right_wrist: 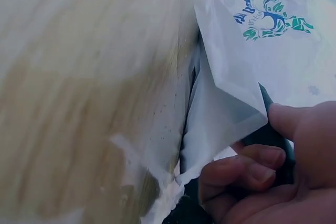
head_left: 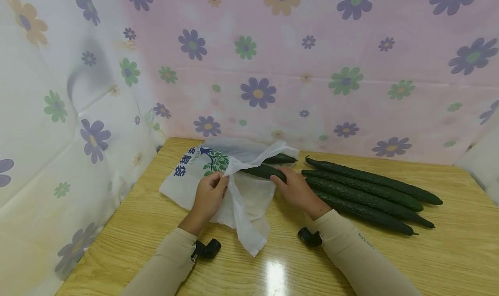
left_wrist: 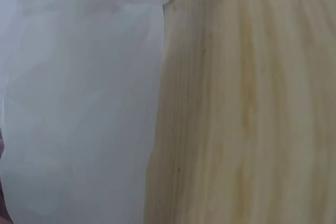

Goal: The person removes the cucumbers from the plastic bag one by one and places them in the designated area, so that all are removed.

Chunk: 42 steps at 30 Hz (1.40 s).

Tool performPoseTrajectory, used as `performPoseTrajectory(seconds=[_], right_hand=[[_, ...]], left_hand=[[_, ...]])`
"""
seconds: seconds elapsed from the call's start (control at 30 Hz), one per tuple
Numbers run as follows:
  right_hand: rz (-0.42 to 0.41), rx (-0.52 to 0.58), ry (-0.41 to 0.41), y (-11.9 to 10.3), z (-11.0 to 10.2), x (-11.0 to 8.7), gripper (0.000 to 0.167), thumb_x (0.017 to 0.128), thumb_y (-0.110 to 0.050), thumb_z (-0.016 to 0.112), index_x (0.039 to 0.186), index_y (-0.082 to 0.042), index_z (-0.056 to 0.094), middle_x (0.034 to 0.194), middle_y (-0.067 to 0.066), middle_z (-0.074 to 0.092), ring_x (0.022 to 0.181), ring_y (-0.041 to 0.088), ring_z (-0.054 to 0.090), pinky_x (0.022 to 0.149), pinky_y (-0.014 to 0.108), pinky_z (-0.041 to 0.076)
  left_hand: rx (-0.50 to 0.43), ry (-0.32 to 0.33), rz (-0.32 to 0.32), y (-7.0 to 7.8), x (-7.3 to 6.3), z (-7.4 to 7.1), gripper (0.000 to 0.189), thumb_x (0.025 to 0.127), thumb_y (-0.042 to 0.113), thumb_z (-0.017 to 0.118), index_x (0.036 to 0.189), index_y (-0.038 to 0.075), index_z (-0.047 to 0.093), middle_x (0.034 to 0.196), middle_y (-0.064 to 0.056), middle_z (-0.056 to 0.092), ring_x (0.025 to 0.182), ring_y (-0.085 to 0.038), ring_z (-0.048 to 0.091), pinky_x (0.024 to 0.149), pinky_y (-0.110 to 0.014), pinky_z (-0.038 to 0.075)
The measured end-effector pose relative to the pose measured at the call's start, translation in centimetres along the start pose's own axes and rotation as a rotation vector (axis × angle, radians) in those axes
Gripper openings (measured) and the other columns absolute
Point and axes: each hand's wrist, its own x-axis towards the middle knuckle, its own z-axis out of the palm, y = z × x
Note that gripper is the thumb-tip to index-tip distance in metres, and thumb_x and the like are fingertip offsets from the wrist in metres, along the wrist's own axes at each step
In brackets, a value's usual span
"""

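A white plastic bag (head_left: 183, 188) with a green tree print and blue characters lies on the table, its mouth towards the right. My left hand (head_left: 208, 196) pinches the rim of that mouth and lifts it. In my right hand (head_left: 298, 190) is a long dark green cucumber (head_left: 262, 171), gripped near its right end, with the other end inside the bag. Behind it, a second cucumber (head_left: 280, 159) pokes out of the bag mouth. The right wrist view shows the thumb and curled fingers around the cucumber, beside the bag (right_wrist: 226, 72). Only bag (left_wrist: 84, 103) and table fill most of the left wrist view.
Several more cucumbers (head_left: 374, 185) lie side by side to the right of the bag, close to my right forearm. The wooden table (head_left: 436, 261) ends at a flowered cloth (head_left: 296, 92) at the back and on the left. Black camera mounts (head_left: 210, 248) hang at both wrists.
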Motion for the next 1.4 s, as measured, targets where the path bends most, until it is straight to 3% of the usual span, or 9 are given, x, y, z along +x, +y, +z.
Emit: performPoseTrajectory(seconds=[0.1,0.27,0.33,0.4,0.5,0.6,0.83,1.07,1.4], right_hand=[[0.002,0.018,0.010,-0.2,0.0,-0.1,0.056,0.107,-0.035,0.045,0.150,-0.002,0.039,0.153,0.022,0.042,0.138,0.041,0.046,0.111,0.062,0.035],[-0.001,0.095,0.025,-0.1,0.0,-0.1,0.055,0.107,-0.035,0.044,0.151,-0.003,0.038,0.158,0.022,0.034,0.144,0.043,0.036,0.113,0.062,0.034],[0.009,0.122,0.030,0.0,0.1,-0.2,0.055,0.107,-0.036,0.044,0.151,-0.004,0.039,0.154,0.022,0.040,0.125,0.043,0.057,0.111,0.059,0.038],[0.029,0.146,0.034,0.0,0.2,-0.2,0.055,0.107,-0.038,0.044,0.151,-0.007,0.040,0.134,0.020,0.057,0.091,0.037,0.068,0.101,0.052,0.047],[0.067,0.215,0.038,0.1,0.0,-0.6,0.054,0.106,-0.039,0.045,0.152,-0.010,0.040,0.077,0.007,0.060,0.044,0.022,0.042,0.069,0.038,0.049],[0.093,0.295,0.034,0.1,-0.3,-1.1,0.056,0.106,-0.038,0.045,0.153,-0.009,0.036,0.051,-0.002,0.038,0.046,0.015,0.035,0.054,0.033,0.040],[0.150,0.335,0.046,0.1,-1.0,-2.3,0.060,0.106,-0.039,0.045,0.153,-0.003,0.034,0.055,0.003,0.048,0.065,0.023,0.053,0.072,0.035,0.045],[0.173,0.501,0.023,0.5,-1.5,-3.9,0.059,0.107,-0.036,0.044,0.154,-0.004,0.031,0.055,-0.004,0.025,0.053,0.014,0.024,0.067,0.033,0.039],[0.161,0.558,-0.020,1.4,-3.5,-6.7,0.056,0.107,-0.035,0.042,0.150,-0.001,0.033,0.064,-0.001,0.021,0.059,0.015,0.022,0.068,0.036,0.037]], left_hand=[[-0.002,0.002,-0.021,-0.1,0.1,0.0,0.028,0.102,0.005,0.050,0.075,-0.002,0.054,0.061,-0.001,0.045,0.054,-0.008,0.041,0.051,-0.019,0.034],[-0.012,0.014,-0.015,-2.7,0.9,0.1,0.029,0.102,0.010,0.051,0.076,-0.001,0.055,0.061,-0.002,0.045,0.054,-0.010,0.041,0.050,-0.020,0.034],[-0.014,0.021,0.003,-3.7,1.2,0.1,0.029,0.102,0.012,0.052,0.076,0.000,0.055,0.061,-0.002,0.046,0.053,-0.010,0.041,0.049,-0.021,0.034],[-0.017,0.025,0.012,-3.8,1.2,0.1,0.029,0.102,0.013,0.052,0.076,0.000,0.055,0.061,-0.002,0.046,0.053,-0.010,0.041,0.049,-0.021,0.034],[-0.019,0.021,0.019,-3.8,1.4,0.4,0.029,0.102,0.013,0.053,0.076,0.001,0.055,0.061,-0.002,0.046,0.053,-0.010,0.042,0.049,-0.021,0.035],[-0.017,0.021,0.038,-3.4,1.5,0.7,0.030,0.103,0.015,0.053,0.075,0.003,0.055,0.060,-0.001,0.046,0.053,-0.011,0.042,0.049,-0.022,0.035],[0.040,0.016,0.088,-2.9,1.8,1.4,0.032,0.102,0.016,0.055,0.072,0.005,0.054,0.061,-0.001,0.047,0.055,-0.012,0.043,0.051,-0.024,0.037],[0.098,0.030,0.090,-2.9,1.7,1.5,0.031,0.102,0.016,0.055,0.071,0.008,0.054,0.063,-0.003,0.049,0.057,-0.013,0.044,0.052,-0.024,0.036],[0.123,0.056,0.114,-2.6,1.6,1.1,0.030,0.101,0.016,0.055,0.072,0.009,0.054,0.064,-0.003,0.048,0.057,-0.014,0.044,0.052,-0.025,0.037]])
